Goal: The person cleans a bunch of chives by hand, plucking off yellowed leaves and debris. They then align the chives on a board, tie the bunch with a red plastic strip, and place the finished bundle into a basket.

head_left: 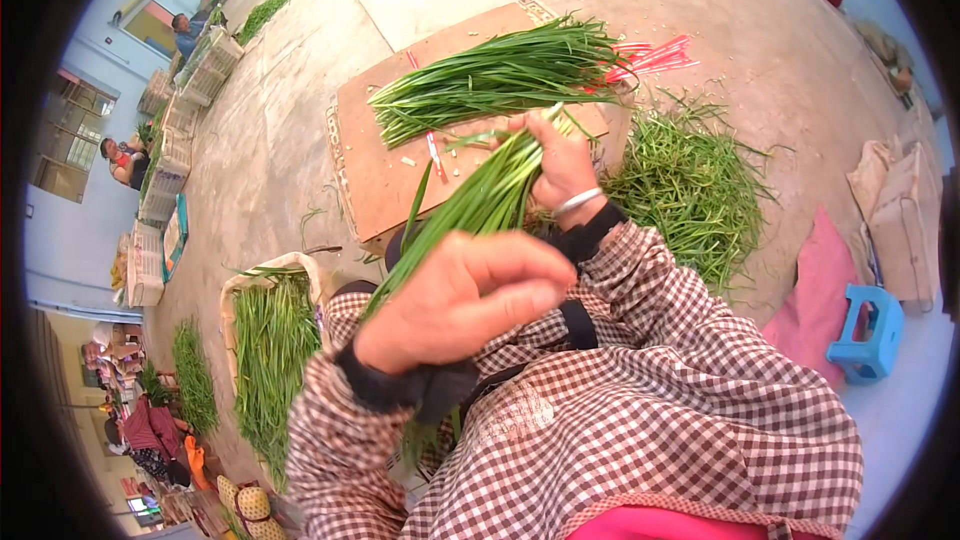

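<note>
1. A bunch of green chives (487, 198) runs slantwise between both hands, just on the near side of the brown cardboard sheet (375, 175) that lies on the concrete floor (270, 140).
2. The right hand (562, 165) is clamped round the far end of the bunch, at the near edge of the cardboard — a pale bangle (578, 202) sits on its wrist.
3. The left hand (462, 298) is closed over the near part of the bunch, fingers curled together, nearer the person than the cardboard.
4. On the cardboard lies a second, loose bundle of chives (500, 75), its tips fanned toward the left.
5. At the cardboard's far right corner lie red ties (655, 57); one more red tie (433, 152) lies on the sheet itself.
6. Right of the cardboard, a loose heap of greens (690, 185) covers the floor.
7. Left of and nearer than the cardboard stands a basket (268, 340) filled with greens.
8. Well to the right of the cardboard — a pink cushion (815, 300) and a blue stool (868, 330).
</note>
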### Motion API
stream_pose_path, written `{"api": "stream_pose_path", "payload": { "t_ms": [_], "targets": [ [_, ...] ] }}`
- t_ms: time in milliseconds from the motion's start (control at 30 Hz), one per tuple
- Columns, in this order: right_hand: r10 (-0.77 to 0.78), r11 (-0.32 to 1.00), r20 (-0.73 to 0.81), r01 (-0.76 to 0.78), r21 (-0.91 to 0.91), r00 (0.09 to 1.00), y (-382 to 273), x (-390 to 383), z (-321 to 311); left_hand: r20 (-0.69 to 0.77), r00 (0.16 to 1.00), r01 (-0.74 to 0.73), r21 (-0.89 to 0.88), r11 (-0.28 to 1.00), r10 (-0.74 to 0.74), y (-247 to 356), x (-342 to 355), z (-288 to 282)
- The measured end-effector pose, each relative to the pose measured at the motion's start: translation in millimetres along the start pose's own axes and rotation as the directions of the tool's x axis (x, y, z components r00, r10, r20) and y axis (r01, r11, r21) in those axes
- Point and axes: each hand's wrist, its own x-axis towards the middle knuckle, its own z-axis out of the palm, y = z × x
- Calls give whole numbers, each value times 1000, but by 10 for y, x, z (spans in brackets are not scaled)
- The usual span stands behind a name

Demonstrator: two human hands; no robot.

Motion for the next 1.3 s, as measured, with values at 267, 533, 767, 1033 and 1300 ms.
{"api": "stream_pose_path", "payload": {
  "t_ms": [267,533,767,1033,1300],
  "targets": [
    [-549,758,589,651,50,594,-228,-677,1111,-534,846,-350,-542,764,8,-633,-89,149],
    [-65,513,998,858,18,18,97,-1085,749,-722,675,-730,-623,281,152,-596,-389,173],
    [-49,518,999,855,18,8,214,-1030,742,-811,517,-816,-371,442,274,-786,-486,246],
    [108,482,992,876,4,-63,407,-1193,654,-785,619,-782,-618,80,-21,-1031,-701,184],
    [276,576,808,584,-572,520,291,-1284,649,-900,418,-814,-430,391,-119,-1286,-818,1]
  ]
}}
